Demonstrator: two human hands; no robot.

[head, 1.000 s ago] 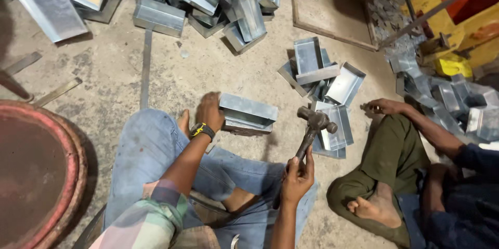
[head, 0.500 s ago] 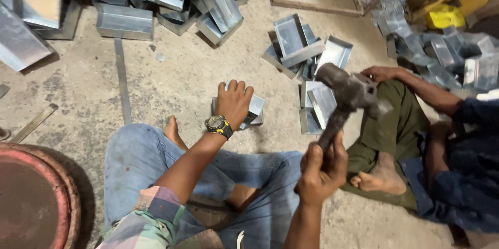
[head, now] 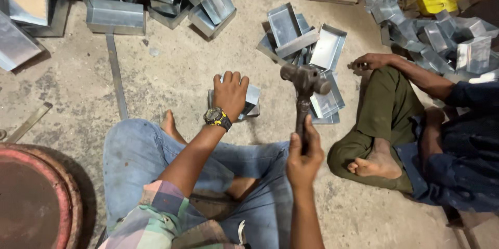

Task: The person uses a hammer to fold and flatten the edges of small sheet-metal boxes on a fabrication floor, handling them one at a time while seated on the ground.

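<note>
- My left hand lay flat with fingers spread on the small sheet-metal box, pinning it to the concrete floor just ahead of my knees.
- My right hand was wrapped tight round the hammer handle, head raised, shaft nearly upright.
- The box sat ahead and left of the hammer head, near it, its long side running left to right; my left hand was the nearer one.
- Beyond the hammer lay metal trays; a co-worker's hand rested to my right.
</note>
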